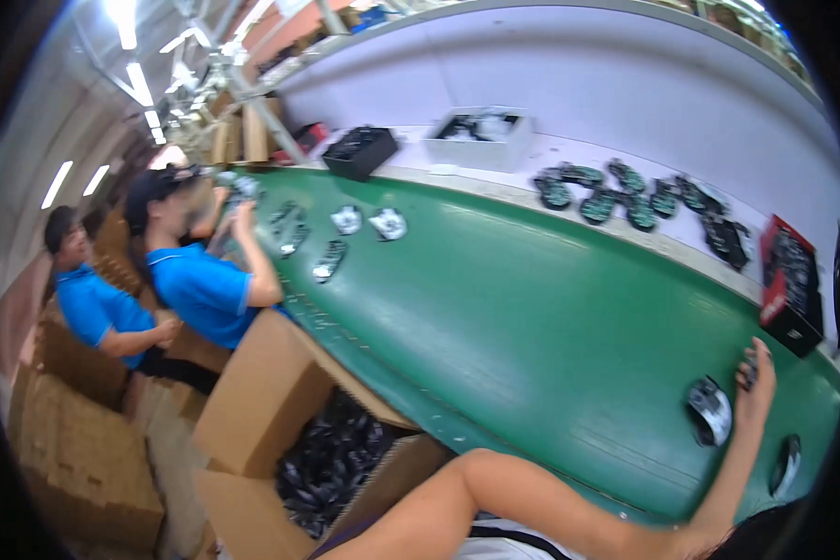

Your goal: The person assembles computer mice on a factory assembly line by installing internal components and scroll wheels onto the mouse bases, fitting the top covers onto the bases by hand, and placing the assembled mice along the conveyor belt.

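Note:
My right hand [758, 378] is raised over the green work surface [495, 299] at the right. Its fingers are closed around a small dark piece that I cannot make out. Just left of it lies a curved black-and-white shell [711, 411], shaped like a computer mouse cover. A similar dark-and-pale shell [786, 467] rests nearer, beyond my right forearm. My left arm [532, 490] is bent across the lower edge, and its hand cannot be seen apart from the right arm.
Several dark parts with green circuit boards [597, 205] lie on the back ledge, beside a red-and-black box [791, 280] of parts. A white bin [481, 140] and black bin [359, 154] stand behind. An open carton [252, 401] holds dark pieces. Two people in blue [201, 289] are at left.

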`<state>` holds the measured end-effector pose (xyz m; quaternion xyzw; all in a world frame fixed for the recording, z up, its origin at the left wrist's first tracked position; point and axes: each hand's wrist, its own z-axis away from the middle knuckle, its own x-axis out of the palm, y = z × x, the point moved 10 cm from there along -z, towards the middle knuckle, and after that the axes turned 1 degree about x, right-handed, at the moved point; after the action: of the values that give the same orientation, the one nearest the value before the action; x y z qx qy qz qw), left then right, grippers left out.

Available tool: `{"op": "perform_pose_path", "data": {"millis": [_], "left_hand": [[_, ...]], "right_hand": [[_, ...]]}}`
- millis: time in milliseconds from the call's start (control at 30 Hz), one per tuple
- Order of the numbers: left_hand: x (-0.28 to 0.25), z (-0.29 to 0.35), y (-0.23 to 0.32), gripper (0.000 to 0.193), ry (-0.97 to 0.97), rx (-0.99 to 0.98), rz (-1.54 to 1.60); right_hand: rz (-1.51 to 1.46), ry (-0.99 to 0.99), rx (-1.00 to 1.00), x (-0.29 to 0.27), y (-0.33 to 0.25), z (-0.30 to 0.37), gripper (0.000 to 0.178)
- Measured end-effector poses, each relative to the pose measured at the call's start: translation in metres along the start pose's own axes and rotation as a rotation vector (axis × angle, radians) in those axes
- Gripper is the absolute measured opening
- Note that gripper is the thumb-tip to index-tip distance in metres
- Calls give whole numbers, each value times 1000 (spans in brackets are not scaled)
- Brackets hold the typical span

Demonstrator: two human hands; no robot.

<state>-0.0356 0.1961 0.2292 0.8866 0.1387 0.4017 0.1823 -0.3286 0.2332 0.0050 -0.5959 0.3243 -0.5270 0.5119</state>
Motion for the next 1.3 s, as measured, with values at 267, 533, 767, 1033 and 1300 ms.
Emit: {"op": "perform_pose_path", "data": {"millis": [267, 533, 767, 1033, 1300], "left_hand": [[-174, 10, 103, 24, 630, 84, -65], [-186, 4, 113, 18, 690, 75, -152], [-193, -1, 101, 16, 533, 6, -151], [-249, 70, 76, 13, 686, -136, -331], [-233, 93, 72, 11, 472, -78, -250]], "right_hand": [[221, -112, -33, 72, 25, 30, 23], [133, -218, 152, 99, 33, 61, 19], [-45, -377, 327, 118, 43, 69, 23], [-662, -443, 523, 135, 44, 84, 19], [-715, -463, 571, 153, 30, 143, 28]]}}
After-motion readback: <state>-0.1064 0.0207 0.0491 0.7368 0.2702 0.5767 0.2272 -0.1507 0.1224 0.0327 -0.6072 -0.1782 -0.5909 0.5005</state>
